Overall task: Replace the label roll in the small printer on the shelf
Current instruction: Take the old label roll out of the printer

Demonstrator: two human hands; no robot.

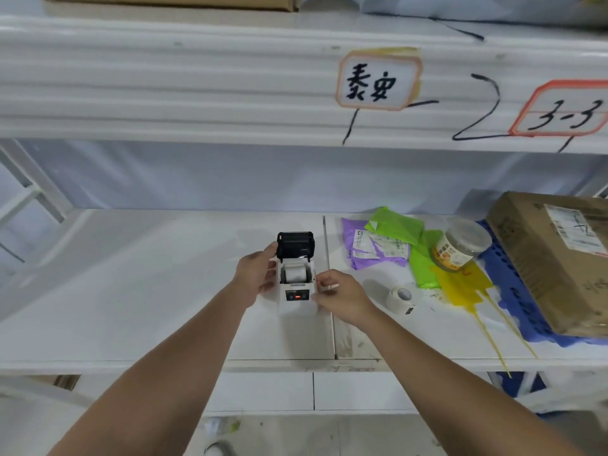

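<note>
Centrally placed printer: the small white printer (297, 292) sits on the white shelf (131, 291), its black lid (295, 244) tipped open toward 12 o'clock.
Roll inside: a white label roll (295, 272) lies in the open bay; a red light shows on the front panel.
Left hand: the left hand (256, 276) cups the printer's 9 o'clock side, fingers curled against the body and lid edge.
Right hand: the right hand (342, 299) is at the printer's 3 o'clock side, fingers pinching a thin white strip (330, 287); what the strip is cannot be told.
Second roll: another white roll (400, 299) lies on the shelf at 3 o'clock, apart from the right hand.
Clutter: 1 jar (459, 246), coloured bags and a cardboard box (556, 258) sit beyond at 2 o'clock.
</note>
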